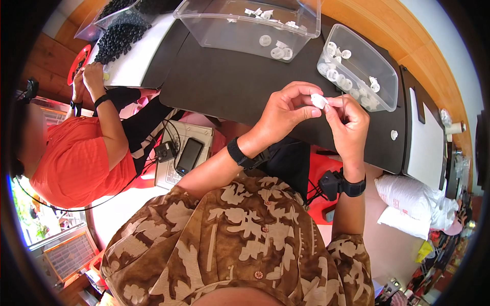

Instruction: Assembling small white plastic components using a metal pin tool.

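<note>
Holding a small white plastic piece point(318, 101) between the fingertips of the left hand point(286, 109) and right hand point(349, 123), above the flat black desk point(229, 76); perhaps round, too small to tell surely. Near a clear rectangular plastic box point(389, 96) of white pieces, farther from a larger clear plastic bin point(219, 38) with more.

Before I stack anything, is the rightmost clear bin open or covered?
Open: the rightmost clear bin shows its bare rim, no lid across it, with white pieces visible inside.
</note>
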`<state>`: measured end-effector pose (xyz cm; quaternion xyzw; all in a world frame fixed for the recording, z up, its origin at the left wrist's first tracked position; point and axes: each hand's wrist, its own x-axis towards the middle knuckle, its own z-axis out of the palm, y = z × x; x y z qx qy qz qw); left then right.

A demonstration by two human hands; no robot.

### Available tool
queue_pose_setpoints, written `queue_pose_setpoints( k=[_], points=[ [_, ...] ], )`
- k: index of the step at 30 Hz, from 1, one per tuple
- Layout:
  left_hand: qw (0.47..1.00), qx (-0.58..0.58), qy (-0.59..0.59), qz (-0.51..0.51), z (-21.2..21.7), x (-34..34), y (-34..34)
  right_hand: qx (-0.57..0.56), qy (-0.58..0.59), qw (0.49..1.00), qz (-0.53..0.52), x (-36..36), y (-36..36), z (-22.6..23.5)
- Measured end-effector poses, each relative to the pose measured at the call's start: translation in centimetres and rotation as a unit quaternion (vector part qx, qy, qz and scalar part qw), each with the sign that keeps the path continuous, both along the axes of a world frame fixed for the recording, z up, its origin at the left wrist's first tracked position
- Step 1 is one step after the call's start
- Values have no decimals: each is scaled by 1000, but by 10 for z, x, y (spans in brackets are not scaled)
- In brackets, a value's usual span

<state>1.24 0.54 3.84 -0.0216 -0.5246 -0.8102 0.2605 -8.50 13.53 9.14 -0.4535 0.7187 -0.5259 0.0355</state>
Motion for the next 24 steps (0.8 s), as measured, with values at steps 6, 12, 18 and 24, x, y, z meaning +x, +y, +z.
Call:
queue_pose_setpoints(
  k=[6, 12, 18, 24],
  points=[
    [963, 206, -94, -143, 2, 15, -9, -22, 249, 968, -33, 4, 2, 8],
    [952, 218, -126, -174, -5, 14, -8, -8, 330, 943, 30, 2, 6, -3],
    [970, 192, -114, -97, -7, 12, -4, -3, -106, 994, -3, 15, 11, -5],
    [986, 121, -95, -71, -9, 11, -1, -30, -228, 973, -3, 9, 5, -18]
  ],
)
